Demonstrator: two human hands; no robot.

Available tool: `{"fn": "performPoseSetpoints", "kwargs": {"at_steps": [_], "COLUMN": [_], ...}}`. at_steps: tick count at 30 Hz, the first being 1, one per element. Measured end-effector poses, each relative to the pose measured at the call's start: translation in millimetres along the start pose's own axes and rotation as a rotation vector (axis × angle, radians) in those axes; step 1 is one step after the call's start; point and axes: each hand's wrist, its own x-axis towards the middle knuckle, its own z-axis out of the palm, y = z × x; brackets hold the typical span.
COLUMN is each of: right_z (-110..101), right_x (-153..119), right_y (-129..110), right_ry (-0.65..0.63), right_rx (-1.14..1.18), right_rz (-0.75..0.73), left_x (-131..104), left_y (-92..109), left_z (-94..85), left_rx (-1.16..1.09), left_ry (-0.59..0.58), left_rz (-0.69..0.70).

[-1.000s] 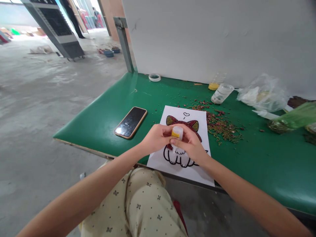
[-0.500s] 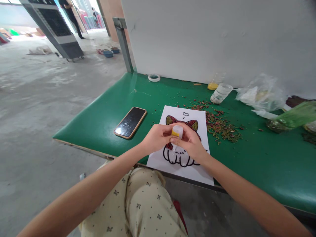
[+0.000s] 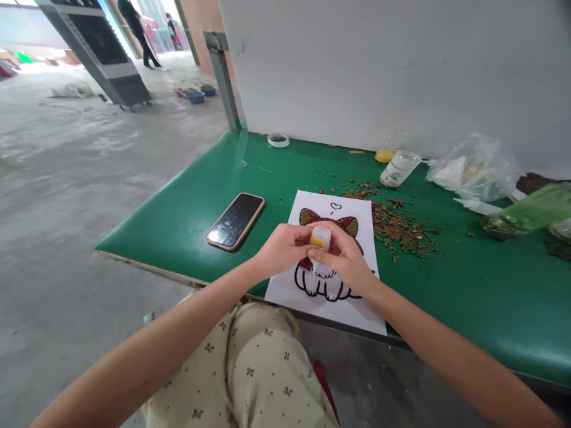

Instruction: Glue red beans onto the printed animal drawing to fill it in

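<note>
Both my left hand (image 3: 285, 249) and my right hand (image 3: 341, 255) are closed around a small whitish glue bottle (image 3: 320, 236) with a yellow label. They hold it over a white sheet of paper (image 3: 285, 288) printed with a black cat outline. The cat's ears (image 3: 348, 226) are filled with red and green beans, and a dark red patch lies by its cheek. My hands hide most of the cat's face and the lower end of the bottle. Loose red and green beans (image 3: 404, 229) are scattered on the green table just right of the paper.
A phone (image 3: 236, 221) lies left of the paper on the green table (image 3: 178, 220). Behind the beans are a tilted clear jar (image 3: 400, 169), a yellow-capped bottle (image 3: 384, 156), a plastic bag (image 3: 473, 169) and a green bottle (image 3: 526, 211). A white ring (image 3: 278, 140) sits at the back.
My hands and the bottle have stayed in nearly the same place. In the background, a walking person has moved to the right.
</note>
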Motion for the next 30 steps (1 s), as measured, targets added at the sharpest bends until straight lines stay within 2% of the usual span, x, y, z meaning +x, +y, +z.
{"fn": "performPoseSetpoints", "kwargs": {"at_steps": [30], "right_z": [1.1], "right_x": [0.7], "right_y": [-0.3], "right_ry": [0.005], "right_rx": [-0.003], "right_rz": [0.003], "left_x": [0.2], "left_y": [4.6], "left_z": [-4.8], "left_rx": [0.116], "left_ry": [-0.026], "left_rz": [0.051]}}
